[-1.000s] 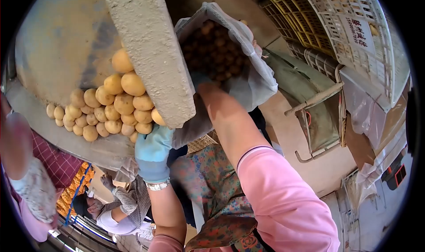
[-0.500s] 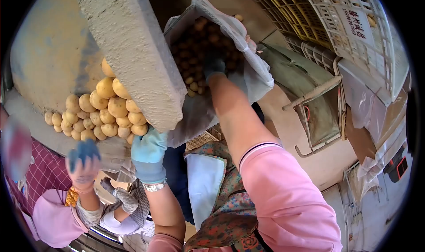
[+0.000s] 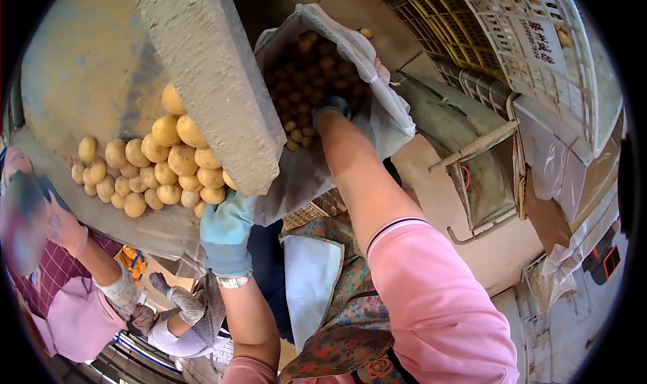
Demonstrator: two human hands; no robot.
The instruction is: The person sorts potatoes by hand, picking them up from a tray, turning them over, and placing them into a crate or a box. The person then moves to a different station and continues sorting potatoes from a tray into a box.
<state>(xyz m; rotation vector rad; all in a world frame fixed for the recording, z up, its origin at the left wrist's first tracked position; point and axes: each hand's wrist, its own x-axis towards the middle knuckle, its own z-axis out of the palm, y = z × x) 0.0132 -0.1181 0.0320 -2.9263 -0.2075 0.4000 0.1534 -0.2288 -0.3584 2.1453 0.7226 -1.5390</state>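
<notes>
The gloved right hand (image 3: 331, 107) reaches, grip unclear, into a crinkled sack (image 3: 377, 114) of round potatoes (image 3: 303, 74), while the left hand (image 3: 228, 225) clamps its lower edge.

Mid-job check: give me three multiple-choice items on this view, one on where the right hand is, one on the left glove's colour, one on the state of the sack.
1. Where is the right hand?
A. inside the sack
B. on the yellow crate
C. on the potato pile

2. What colour is the glove on the left hand?
A. red
B. light blue
C. black

3. The sack is
A. tied shut
B. empty
C. open, holding small potatoes

Answers: 1 A, the forearm runs into the sack mouth. 2 B, light blue glove above a wristband. 3 C, the small potatoes show through the open mouth.
</notes>
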